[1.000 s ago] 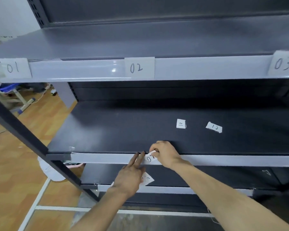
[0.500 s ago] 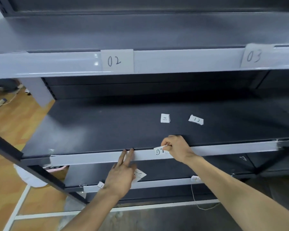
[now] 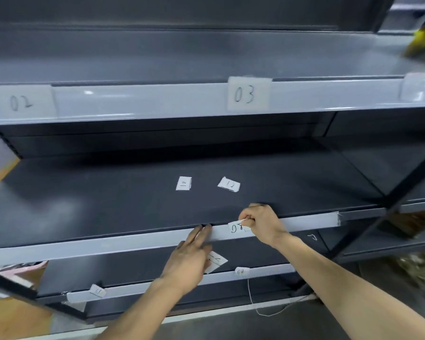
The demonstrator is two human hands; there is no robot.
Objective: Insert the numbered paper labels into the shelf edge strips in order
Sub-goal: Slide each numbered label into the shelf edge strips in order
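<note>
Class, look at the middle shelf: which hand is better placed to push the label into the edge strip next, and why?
Right. The right hand pinches the label against the edge strip; the left hand presses two straight fingers on the strip beside it, with a spare label tucked under its palm.

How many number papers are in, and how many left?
Done: 02 and 03 sit in the top strip. In hand: right hand pinches a label at the middle strip; left hand touches it, holding a spare label. Left: 10 and 12 lie loose on the shelf.

Eight paper labels (image 3: 22,103) (image 3: 248,94) (image 3: 183,183) (image 3: 229,184) (image 3: 238,227) (image 3: 216,261) (image 3: 241,271) (image 3: 98,290), three strips (image 3: 133,101) (image 3: 108,246) (image 3: 268,268), two hands (image 3: 189,261) (image 3: 263,222)
</note>
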